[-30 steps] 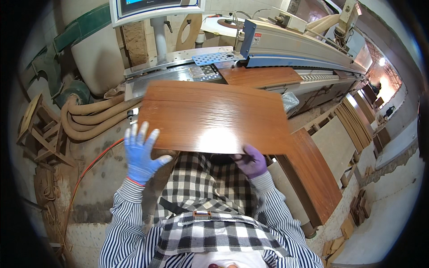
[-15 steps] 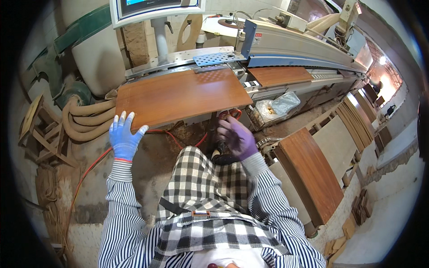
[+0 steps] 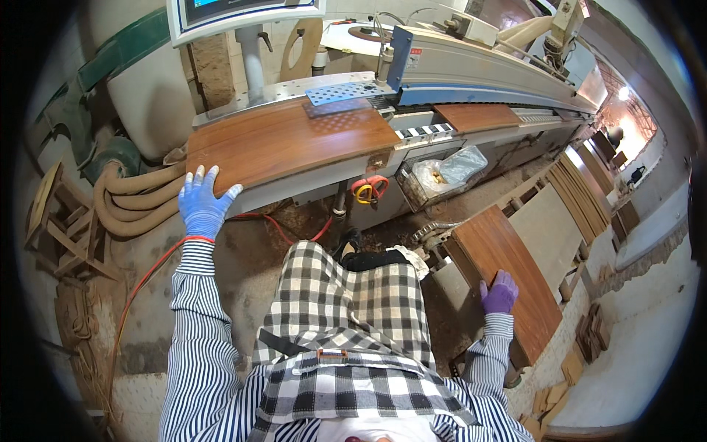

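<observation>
Currently, board [image 3: 287, 147] lies flat on the machine table [image 3: 265, 99], its far edge by the blue perforated plate [image 3: 346, 92]. Floor [image 3: 398, 230] stretches between the table front and the brown stack [image 3: 515, 269] on my right; a gap also separates the board's right end from a second board [image 3: 477, 116] further along. Left hand [image 3: 200, 208] at the near left corner, fingers spread wide, thumb along the near edge. Right hand [image 3: 499, 293] on the stack's near edge; cannot tell whether that grip closes on anything. Half a second ago, my right hand hung before the table, and the board sat further toward me. Scissors [image 3: 370, 193] now show in full. Board's long axis runs left to right along the machine, right end pointing at the second board.
</observation>
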`<state>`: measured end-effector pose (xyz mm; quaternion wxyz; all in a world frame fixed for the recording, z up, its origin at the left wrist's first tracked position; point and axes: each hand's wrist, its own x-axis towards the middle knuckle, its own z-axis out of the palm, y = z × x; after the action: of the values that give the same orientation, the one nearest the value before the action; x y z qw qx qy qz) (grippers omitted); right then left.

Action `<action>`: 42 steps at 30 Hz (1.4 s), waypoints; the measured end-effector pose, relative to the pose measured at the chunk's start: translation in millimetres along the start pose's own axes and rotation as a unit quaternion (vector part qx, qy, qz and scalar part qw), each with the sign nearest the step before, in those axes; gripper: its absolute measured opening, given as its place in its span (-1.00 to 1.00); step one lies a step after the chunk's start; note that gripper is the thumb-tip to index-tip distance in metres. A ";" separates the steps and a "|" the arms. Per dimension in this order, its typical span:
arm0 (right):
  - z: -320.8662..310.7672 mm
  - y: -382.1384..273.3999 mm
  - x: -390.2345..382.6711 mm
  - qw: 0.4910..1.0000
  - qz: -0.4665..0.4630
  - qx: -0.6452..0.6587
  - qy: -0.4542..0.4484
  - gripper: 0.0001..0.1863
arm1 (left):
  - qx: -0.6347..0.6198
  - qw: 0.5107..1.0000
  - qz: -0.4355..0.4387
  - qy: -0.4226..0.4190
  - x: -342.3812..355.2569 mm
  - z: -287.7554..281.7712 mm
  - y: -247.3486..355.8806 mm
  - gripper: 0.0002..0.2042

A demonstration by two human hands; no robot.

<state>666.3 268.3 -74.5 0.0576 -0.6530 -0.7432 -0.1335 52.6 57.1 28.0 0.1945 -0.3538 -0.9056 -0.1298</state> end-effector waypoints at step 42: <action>59.5 8.5 -83.4 0.390 0.450 0.802 0.045 -0.39 | 0.021 0.999 0.031 -0.040 -0.7 -4.1 -12.9 -0.31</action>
<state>691.7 205.8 -152.1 0.6396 -0.5367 -0.1006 0.5410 45.3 45.9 30.0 0.1696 -0.3826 -0.9037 -0.0905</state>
